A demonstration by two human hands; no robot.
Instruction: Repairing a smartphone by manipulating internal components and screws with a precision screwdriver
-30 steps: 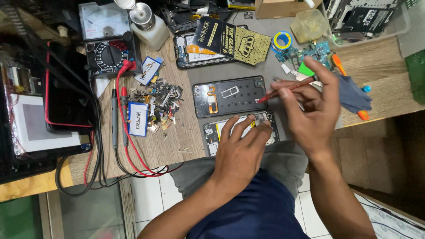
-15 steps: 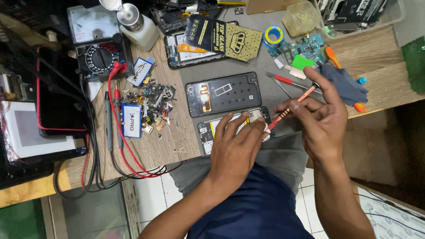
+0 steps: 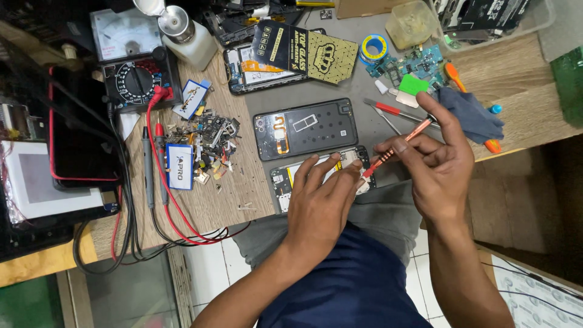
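Since half a second ago the right hand (image 3: 434, 167) has barely shifted, its orange screwdriver (image 3: 398, 147) now angled down with the tip at the right end of the opened phone (image 3: 322, 176), which lies at the counter's (image 3: 243, 194) near edge just in front of the person's lap. The right fingers (image 3: 404, 152) pinch the driver shaft; the left hand (image 3: 319, 203) lies flat over the phone, fingers spread and pressing it down, grasping nothing. Risk, as I judge it: the tip could slip off a tiny screw head and gouge the exposed board, since the driver is held at a slant and not upright. A freed screw could roll off the near edge onto the lap or tiled floor. The phone itself overhangs close to that edge, so a loosened left hand might let it slide. Just beyond it sits the removed black back cover (image 3: 305, 127), and a heap of small scrap parts (image 3: 209, 143) lies to the left, where a stray screw would be lost
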